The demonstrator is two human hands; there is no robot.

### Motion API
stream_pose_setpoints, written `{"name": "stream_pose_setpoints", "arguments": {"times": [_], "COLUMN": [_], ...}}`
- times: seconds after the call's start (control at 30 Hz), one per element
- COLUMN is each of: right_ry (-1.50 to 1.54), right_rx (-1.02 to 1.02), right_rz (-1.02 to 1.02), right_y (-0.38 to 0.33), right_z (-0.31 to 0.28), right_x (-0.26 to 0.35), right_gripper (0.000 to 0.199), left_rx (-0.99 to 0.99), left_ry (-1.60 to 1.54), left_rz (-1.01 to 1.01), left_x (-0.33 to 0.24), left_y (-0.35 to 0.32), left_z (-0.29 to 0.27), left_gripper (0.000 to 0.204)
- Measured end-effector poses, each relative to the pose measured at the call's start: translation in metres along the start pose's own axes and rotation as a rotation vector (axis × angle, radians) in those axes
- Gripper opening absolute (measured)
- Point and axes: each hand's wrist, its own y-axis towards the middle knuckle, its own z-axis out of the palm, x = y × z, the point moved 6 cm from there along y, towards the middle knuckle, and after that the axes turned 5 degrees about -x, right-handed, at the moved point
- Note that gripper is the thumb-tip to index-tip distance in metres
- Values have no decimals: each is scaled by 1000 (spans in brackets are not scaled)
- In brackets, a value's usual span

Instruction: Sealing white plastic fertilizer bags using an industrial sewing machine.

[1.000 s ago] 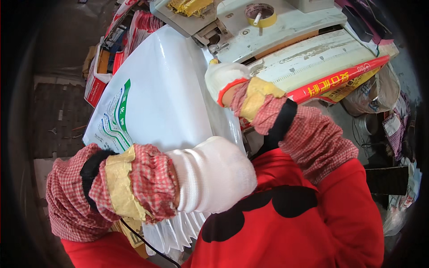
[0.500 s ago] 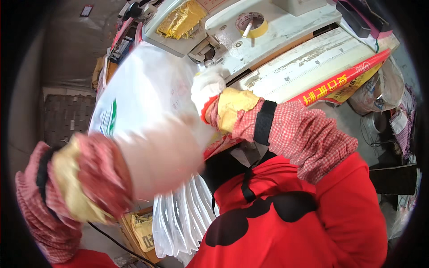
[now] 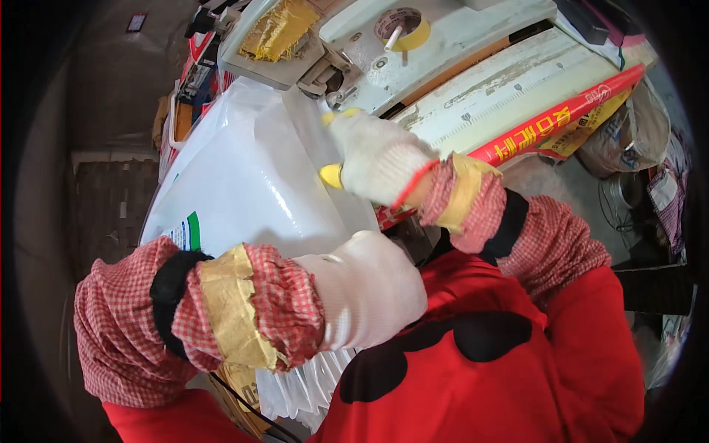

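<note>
Over the lap, centre frame: white plastic bag spread toward 10 o'clock, its lower edge hidden | left hand, gloved, clenched on the bag's near end, fingers out of sight | right hand at 12 o'clock grasping the bag's far edge | grey machine beyond, tape roll on top, partly cut off.

Glossy smooth plastic sack; matt knitted cloth gloves; checked cloth sleeves.
</note>
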Motion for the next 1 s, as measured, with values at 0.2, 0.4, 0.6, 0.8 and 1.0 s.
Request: {"name": "stream_pose_setpoints", "arguments": {"times": [0.2,0.4,0.6,0.8,1.0], "right_ry": [-320,-2512,-3637,-3563,-3503], "right_rx": [-3,-634,-941,-750,-878], "right_rz": [159,-193,-158,-208,-188], "right_y": [7,26,66,65,56], "right_z": [50,117,127,135,155], "right_x": [-14,-9,-38,-29,-34], "right_gripper": [40,50,51,49,46], "left_rx": [464,644,292,270,120], "left_ry": [-23,76,54,525,-23], "left_rz": [-193,-184,-297,-1018,-134], "left_x": [10,-11,28,109,7], "left_y": [-5,-40,-14,-87,-52], "left_z": [0,-16,-37,-135,-38], "left_gripper": [8,9,23,29,17]}}
